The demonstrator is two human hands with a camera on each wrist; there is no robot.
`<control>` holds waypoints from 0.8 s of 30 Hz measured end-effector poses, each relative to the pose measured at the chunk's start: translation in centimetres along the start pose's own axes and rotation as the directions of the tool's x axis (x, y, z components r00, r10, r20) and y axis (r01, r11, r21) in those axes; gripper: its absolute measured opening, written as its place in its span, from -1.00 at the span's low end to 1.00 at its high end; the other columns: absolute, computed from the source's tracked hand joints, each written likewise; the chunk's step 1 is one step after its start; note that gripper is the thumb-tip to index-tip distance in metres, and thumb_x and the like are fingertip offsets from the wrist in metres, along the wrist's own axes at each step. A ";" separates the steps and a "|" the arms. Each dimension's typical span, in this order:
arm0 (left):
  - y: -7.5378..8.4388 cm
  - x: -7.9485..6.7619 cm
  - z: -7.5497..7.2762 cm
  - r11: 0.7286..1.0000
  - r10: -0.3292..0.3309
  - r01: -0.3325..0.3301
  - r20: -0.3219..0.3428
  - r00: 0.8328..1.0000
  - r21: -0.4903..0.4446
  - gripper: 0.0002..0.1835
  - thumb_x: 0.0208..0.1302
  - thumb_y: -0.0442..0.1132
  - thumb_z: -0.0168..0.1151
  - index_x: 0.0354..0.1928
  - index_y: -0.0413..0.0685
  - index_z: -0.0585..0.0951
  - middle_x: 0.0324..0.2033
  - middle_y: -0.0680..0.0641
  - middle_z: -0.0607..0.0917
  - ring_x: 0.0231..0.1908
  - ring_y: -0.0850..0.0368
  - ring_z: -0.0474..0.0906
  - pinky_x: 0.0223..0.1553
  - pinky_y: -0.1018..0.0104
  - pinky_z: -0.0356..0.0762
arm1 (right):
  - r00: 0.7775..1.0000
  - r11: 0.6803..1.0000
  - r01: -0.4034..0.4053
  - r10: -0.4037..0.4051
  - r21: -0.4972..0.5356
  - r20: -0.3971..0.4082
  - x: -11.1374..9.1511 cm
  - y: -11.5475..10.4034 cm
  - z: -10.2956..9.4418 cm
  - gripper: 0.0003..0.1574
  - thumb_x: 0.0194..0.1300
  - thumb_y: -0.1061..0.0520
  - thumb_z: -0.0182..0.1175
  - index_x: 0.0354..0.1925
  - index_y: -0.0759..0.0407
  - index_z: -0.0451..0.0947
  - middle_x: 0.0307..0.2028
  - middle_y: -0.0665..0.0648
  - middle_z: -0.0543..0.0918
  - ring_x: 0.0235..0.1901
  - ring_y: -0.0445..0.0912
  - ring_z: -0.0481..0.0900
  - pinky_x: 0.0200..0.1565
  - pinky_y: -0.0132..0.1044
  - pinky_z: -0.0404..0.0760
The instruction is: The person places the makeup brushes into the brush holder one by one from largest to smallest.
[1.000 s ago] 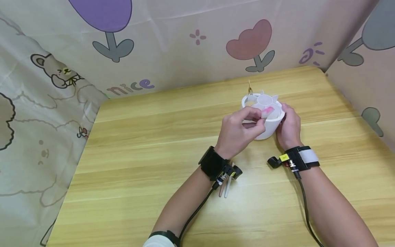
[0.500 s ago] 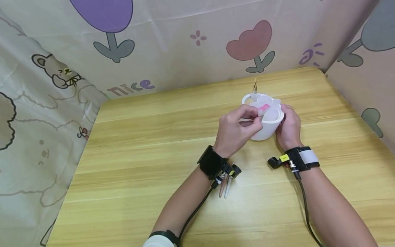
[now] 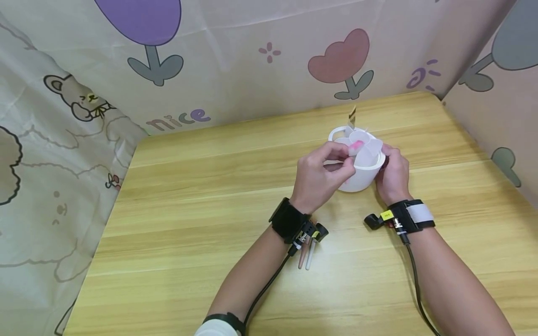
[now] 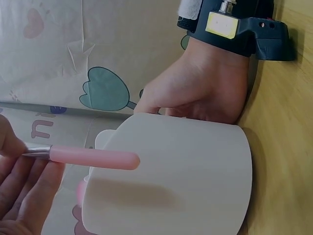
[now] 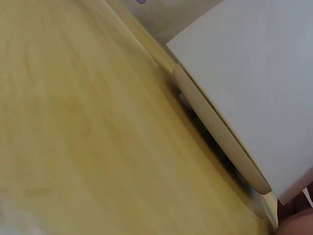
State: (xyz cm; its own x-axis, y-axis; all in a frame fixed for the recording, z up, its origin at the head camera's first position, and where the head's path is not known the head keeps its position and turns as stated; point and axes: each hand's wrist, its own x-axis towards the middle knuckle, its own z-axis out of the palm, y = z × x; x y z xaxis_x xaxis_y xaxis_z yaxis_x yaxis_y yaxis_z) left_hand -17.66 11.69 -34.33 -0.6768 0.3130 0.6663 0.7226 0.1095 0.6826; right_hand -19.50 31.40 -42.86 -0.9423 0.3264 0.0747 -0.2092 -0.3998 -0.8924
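Observation:
My left hand (image 3: 320, 175) pinches a makeup brush, in front of a round white brush holder (image 3: 357, 179). In the left wrist view, the brush's pink handle (image 4: 98, 157) points down along the holder's outer wall, and the fingers cover its silver ferrule. The head view shows a pink patch (image 3: 357, 145) just past the fingertips; whether it is the bristles I cannot tell. My right hand (image 3: 393, 172) grips the holder's right side, its fingers partly hidden behind it. White petal-shaped dividers (image 3: 369, 153) fill the holder's top, and a thin gold-coloured piece (image 3: 352, 116) stands at its back.
On the wooden table (image 3: 201, 210), a brown-pink stick (image 3: 302, 256) and a pale one (image 3: 310, 255) lie partly under the left wrist camera. Black cables (image 3: 269, 289) run along both forearms. A printed cloth (image 3: 235, 70) hangs behind the table.
The dividers and the gold-coloured piece have turned, the gold-coloured piece shifting to the right. My left hand has moved slightly left with the brush. The right hand stays at the holder.

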 end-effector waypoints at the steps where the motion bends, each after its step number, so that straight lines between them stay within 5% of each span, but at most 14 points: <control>1: -0.1 0.0 0.0 1.000 -0.005 0.005 -0.003 1.000 0.003 -0.88 0.13 -0.46 0.22 -0.26 -0.29 0.59 -0.28 -0.13 0.72 -0.26 0.25 0.67 -0.22 0.62 0.58 | 1.000 1.000 0.002 -0.002 -0.003 0.000 0.0 0.0 0.0 -0.62 0.43 0.07 -0.04 -0.18 0.32 0.60 -0.21 0.10 0.54 -0.16 -0.13 0.47 -0.12 -0.39 0.51; 9: 0.3 0.1 -0.2 0.999 -0.044 0.043 -0.063 0.997 -0.016 -0.87 0.10 -0.47 0.24 -0.27 -0.31 0.59 -0.31 -0.17 0.72 -0.26 0.21 0.68 -0.23 0.58 0.61 | 0.997 0.997 0.013 -0.018 -0.071 -0.072 0.1 -0.1 0.1 -0.70 0.38 0.08 0.09 -0.12 0.30 0.57 -0.14 0.09 0.53 -0.05 -0.13 0.42 -0.06 -0.41 0.47; 17: -0.4 0.1 0.1 0.998 -0.018 0.014 -0.081 0.997 -0.055 -0.88 0.09 -0.48 0.24 -0.29 -0.31 0.59 -0.34 -0.15 0.71 -0.25 0.17 0.69 -0.24 0.55 0.62 | 0.999 1.000 0.015 -0.015 -0.015 -0.031 0.0 0.1 -0.2 -0.63 0.41 0.12 0.00 -0.09 0.34 0.64 -0.18 0.11 0.61 -0.12 -0.14 0.50 -0.13 -0.43 0.54; 24: 2.0 0.4 -0.6 0.998 0.005 -0.010 -0.091 0.996 -0.061 -0.88 0.05 -0.57 0.21 -0.32 -0.40 0.56 -0.36 -0.24 0.68 -0.28 0.06 0.69 -0.22 0.50 0.64 | 1.000 0.999 0.027 -0.027 -0.017 -0.006 0.0 0.1 -0.2 -0.62 0.42 0.14 -0.05 -0.13 0.33 0.64 -0.21 0.10 0.61 -0.11 -0.14 0.48 -0.09 -0.42 0.51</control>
State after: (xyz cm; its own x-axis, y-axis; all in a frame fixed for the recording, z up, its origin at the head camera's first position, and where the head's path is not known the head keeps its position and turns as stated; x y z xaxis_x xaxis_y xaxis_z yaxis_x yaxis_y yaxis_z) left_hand -16.53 11.45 -32.53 -0.6834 0.2261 0.6942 0.7196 0.0482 0.6927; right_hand -19.48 31.50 -43.04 -0.9346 0.3424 0.0961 -0.2301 -0.3760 -0.8976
